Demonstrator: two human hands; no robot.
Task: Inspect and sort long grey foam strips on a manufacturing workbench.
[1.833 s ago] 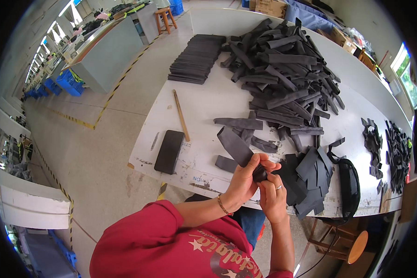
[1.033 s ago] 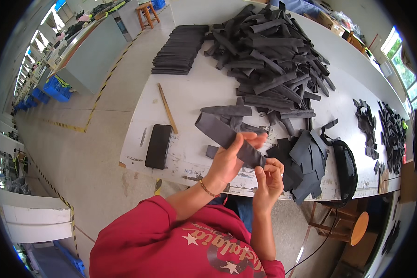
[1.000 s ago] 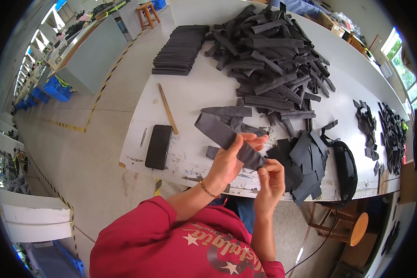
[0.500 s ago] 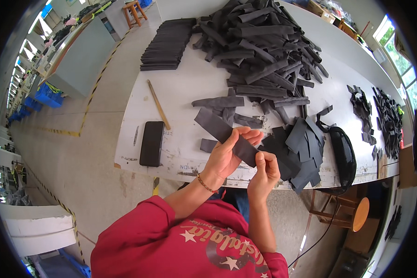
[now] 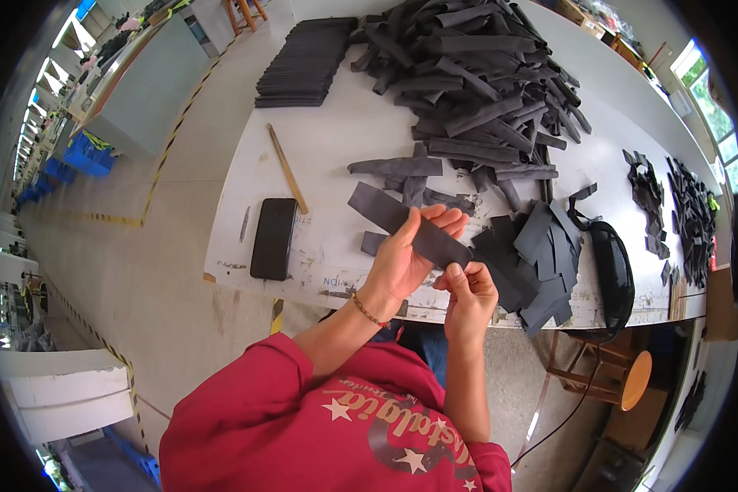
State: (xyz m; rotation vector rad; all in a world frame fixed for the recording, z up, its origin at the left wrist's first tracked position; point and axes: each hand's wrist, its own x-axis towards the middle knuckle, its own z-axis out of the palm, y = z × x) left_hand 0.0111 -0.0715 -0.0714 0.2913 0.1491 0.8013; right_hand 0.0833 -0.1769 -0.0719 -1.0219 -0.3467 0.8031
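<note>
A dark grey fabric strip (image 5: 383, 211) stretches at a slant across my hands above the near edge of the white table (image 5: 242, 176). With the thumb on top and the fingers beneath, my left hand (image 5: 402, 256) grips its middle. At the strip's near right end, my right hand (image 5: 470, 297) pinches the corner between thumb and fingers. Beyond the held strip lie a few loose strips (image 5: 394, 166). Beside my right hand is a fanned heap of flat dark fabric pieces (image 5: 547, 252).
A big pile of dark strips (image 5: 488, 82) covers the far middle, beside a neat stack (image 5: 307, 64). A black phone (image 5: 274, 239) and a wooden stick (image 5: 287, 170) lie left. At right are a black mesh-covered device (image 5: 611, 275), dark scraps (image 5: 689, 221) and a wooden stool (image 5: 634, 380).
The view has shifted slightly, so the table appears a little higher and further right. My right fingers have shifted slightly at the strip's end; both hands keep hold of it.
</note>
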